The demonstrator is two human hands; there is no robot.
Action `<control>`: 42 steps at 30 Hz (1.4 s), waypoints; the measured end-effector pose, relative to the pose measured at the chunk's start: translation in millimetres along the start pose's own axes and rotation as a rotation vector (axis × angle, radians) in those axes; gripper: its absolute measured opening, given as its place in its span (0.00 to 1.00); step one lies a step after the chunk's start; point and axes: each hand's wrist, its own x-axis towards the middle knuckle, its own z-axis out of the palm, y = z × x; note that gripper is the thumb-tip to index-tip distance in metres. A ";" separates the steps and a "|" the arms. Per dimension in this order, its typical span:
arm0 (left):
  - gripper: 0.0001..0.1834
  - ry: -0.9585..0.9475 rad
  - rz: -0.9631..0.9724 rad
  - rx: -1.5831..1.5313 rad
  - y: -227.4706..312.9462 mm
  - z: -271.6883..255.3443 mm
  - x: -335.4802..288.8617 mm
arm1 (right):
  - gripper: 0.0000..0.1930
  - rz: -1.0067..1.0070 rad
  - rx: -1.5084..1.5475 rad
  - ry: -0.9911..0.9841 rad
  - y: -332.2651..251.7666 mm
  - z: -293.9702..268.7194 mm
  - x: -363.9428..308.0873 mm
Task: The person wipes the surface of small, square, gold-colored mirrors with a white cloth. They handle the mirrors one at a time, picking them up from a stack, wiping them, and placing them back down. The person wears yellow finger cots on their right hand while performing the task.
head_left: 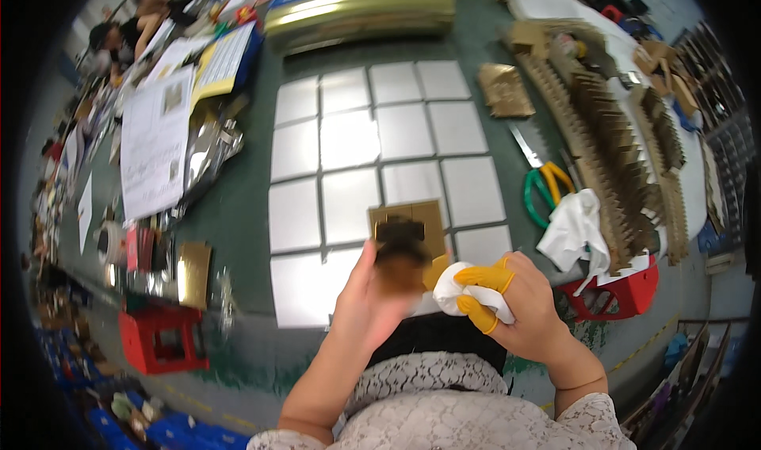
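Observation:
In front of my body, my left hand [362, 306] holds a shiny gold square plate [429, 217] along its left side, with the thumb at the edge and the other fingers largely hidden. Dark, blurred reflections show on the plate's face. My right hand [515, 301] is closed around a bunched white cloth [450, 288], just right of the plate. Yellow finger cots cover some of its fingers. Beyond both hands, pale square sheets [297, 150] lie in a grid on the green table [250, 160]. The plate hides part of the nearer rows.
Scissors [539, 182] with green and yellow handles lie on the right, near another white cloth [577, 232]. Notched brown cardboard strips [606, 153] run along that side. A gold roll [361, 18] spans the back. Papers [154, 145] cover the left. Red stools [162, 339] stand below.

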 end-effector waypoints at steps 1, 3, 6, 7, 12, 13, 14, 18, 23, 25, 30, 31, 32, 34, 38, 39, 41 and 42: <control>0.32 -0.015 0.007 0.012 1.4 0.7 -0.7 | 0.17 0.028 -0.016 0.014 2.5 -9.7 2.2; 0.32 -0.046 0.021 0.016 3.4 5.8 -2.3 | 0.16 0.083 -0.039 0.047 11.0 -37.4 1.6; 0.29 -0.104 0.027 0.059 6.6 10.4 -1.3 | 0.09 0.472 0.082 0.264 36.5 -95.1 1.4; 0.32 -0.040 0.039 0.105 6.5 19.8 -0.3 | 0.09 0.425 0.002 0.330 46.0 -121.5 11.4; 0.25 -0.050 0.035 0.097 6.5 24.0 7.2 | 0.16 0.555 -0.519 0.528 148.4 -250.4 39.9; 0.25 -0.044 0.014 0.095 4.1 27.6 12.1 | 0.18 0.578 -0.559 0.556 173.2 -274.8 37.3; 0.25 -0.032 -0.001 0.098 1.2 31.8 17.0 | 0.18 0.626 -0.659 0.555 203.6 -297.5 33.2; 0.26 0.068 0.025 0.216 -2.7 45.2 22.7 | 0.18 0.828 -0.683 0.480 288.3 -316.4 58.0; 0.26 0.069 0.040 0.127 -1.9 43.1 32.3 | 0.17 0.996 -0.788 0.456 342.7 -312.1 93.1; 0.26 0.067 0.039 0.099 0.5 39.3 33.9 | 0.16 0.981 -0.794 0.400 341.2 -304.4 101.1; 0.26 0.069 -0.018 0.167 6.2 47.8 42.6 | 0.15 0.962 -0.852 0.367 355.5 -312.8 97.4; 0.26 0.089 -0.016 0.175 6.4 49.2 43.8 | 0.15 0.961 -0.845 0.366 358.3 -316.0 98.0; 0.26 0.109 -0.015 0.183 6.3 49.5 44.3 | 0.15 0.972 -0.841 0.386 361.2 -316.8 97.6; 0.26 0.135 0.005 0.181 7.3 49.2 42.3 | 0.15 0.950 -0.859 0.373 352.7 -309.9 100.8; 0.25 0.096 0.020 0.145 9.5 43.3 41.5 | 0.15 0.970 -0.898 0.367 360.8 -311.6 95.5; 0.25 0.094 0.020 0.146 10.0 42.4 38.7 | 0.16 0.967 -0.905 0.392 361.8 -311.9 95.3; 0.25 0.083 0.018 0.148 9.9 39.3 34.4 | 0.15 0.947 -0.946 0.364 357.5 -325.5 97.9; 0.25 0.059 0.052 0.155 12.5 38.7 26.6 | 0.15 0.895 -0.935 0.361 355.0 -321.9 106.9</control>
